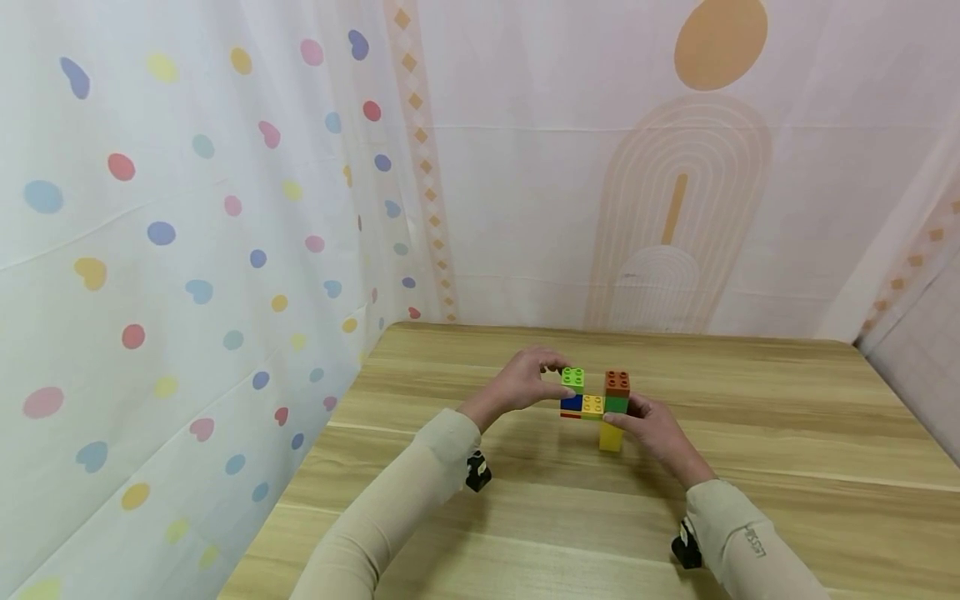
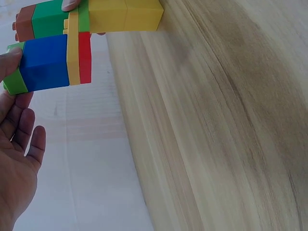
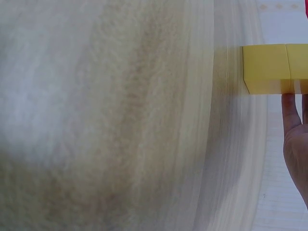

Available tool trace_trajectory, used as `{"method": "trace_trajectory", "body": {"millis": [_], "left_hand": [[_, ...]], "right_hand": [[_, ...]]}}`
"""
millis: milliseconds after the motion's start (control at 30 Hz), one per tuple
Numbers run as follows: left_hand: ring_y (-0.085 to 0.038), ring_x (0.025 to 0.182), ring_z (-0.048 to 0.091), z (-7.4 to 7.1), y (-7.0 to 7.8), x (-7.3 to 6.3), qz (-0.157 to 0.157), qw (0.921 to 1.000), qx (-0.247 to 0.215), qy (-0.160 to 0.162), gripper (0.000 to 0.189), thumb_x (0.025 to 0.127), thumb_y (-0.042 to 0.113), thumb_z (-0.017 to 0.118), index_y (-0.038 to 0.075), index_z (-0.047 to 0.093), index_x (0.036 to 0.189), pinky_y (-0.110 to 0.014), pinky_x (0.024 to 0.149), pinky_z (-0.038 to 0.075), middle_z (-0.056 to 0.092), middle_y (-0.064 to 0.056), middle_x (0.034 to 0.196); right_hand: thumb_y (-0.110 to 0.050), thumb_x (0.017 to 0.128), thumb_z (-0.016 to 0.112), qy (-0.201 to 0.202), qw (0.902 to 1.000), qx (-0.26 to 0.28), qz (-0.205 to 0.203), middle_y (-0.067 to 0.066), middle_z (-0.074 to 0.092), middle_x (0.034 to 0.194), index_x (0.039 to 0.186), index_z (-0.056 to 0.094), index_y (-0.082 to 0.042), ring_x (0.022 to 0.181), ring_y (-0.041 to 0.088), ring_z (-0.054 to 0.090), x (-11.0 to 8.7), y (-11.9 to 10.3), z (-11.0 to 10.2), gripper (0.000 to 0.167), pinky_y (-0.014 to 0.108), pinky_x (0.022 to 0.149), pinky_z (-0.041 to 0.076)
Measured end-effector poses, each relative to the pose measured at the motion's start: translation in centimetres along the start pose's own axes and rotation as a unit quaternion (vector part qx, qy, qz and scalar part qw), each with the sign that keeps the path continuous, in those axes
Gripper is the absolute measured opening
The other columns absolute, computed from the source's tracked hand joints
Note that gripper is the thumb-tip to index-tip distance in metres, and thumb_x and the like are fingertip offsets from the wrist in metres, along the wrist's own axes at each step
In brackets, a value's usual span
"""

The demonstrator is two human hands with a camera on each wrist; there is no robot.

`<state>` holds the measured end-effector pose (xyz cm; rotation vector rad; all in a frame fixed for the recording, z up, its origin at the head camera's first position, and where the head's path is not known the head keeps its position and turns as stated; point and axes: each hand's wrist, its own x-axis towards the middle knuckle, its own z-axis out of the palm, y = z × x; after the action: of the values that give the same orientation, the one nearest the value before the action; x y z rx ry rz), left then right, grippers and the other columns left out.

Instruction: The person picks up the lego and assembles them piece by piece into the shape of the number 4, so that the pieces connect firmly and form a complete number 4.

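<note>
A build of toy building bricks stands upright between both hands. Its right column has stacked yellow bricks (image 1: 611, 438) below, then a green brick (image 1: 615, 406) and a brown brick (image 1: 617, 381) on top. A yellow plate (image 1: 592, 407) reaches left to a blue brick (image 1: 570, 403), capped by a lime green brick (image 1: 573, 377). Under that end, off the table, is a red plate (image 2: 85, 57). My left hand (image 1: 525, 383) pinches the lime green brick between thumb and finger. My right hand (image 1: 662, 432) grips the right column, thumb at the green brick, fingers against the yellow bricks.
The wood-grain table (image 1: 480, 533) extends around the build on all sides. A dotted curtain (image 1: 247, 333) hangs along its left edge, and a patterned curtain (image 1: 517, 208) behind it. A small black device (image 1: 477, 472) sits below the left wrist, another black device (image 1: 686, 546) below the right.
</note>
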<state>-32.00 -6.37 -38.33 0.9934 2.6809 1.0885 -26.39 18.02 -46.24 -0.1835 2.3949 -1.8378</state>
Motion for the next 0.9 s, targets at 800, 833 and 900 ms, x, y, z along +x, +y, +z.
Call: {"method": "trace_trajectory", "body": {"millis": [800,833,900], "left_hand": [[-0.022,0.102,0.058,2.1,-1.9,-1.1,-0.015,0.9995,-0.027,-0.001,0.028,0.087,0.025,0.079,0.016,0.069,0.112,-0.032,0.084,0.046,0.062,0.006,0.104],[-0.023,0.104,0.058,2.2,-2.1,-1.3,-0.019,0.9995,-0.026,-0.002,0.032,0.087,0.026,0.079,0.016,0.069,0.116,-0.033,0.084,0.046,0.063,0.006,0.106],[-0.023,0.105,0.059,2.5,-2.5,-1.6,-0.030,0.9990,-0.033,0.000,0.038,0.089,0.026,0.077,0.015,0.068,0.123,-0.034,0.086,0.046,0.065,0.004,0.110]], "right_hand": [[-0.039,0.093,0.070,0.000,0.9998,-0.021,0.006,0.016,0.060,0.131,0.140,0.054,-0.003,0.117,0.027,0.055,0.1,-0.1,0.0,0.061,0.048,0.101,0.042],[-0.039,0.094,0.069,-0.001,0.9997,-0.023,0.006,0.016,0.060,0.131,0.140,0.053,-0.003,0.117,0.027,0.054,0.1,-0.1,-0.1,0.061,0.048,0.101,0.042],[-0.039,0.093,0.069,0.003,0.9997,-0.022,0.008,0.016,0.061,0.130,0.140,0.053,-0.002,0.116,0.027,0.055,0.0,0.0,-0.1,0.061,0.047,0.101,0.042]]}}
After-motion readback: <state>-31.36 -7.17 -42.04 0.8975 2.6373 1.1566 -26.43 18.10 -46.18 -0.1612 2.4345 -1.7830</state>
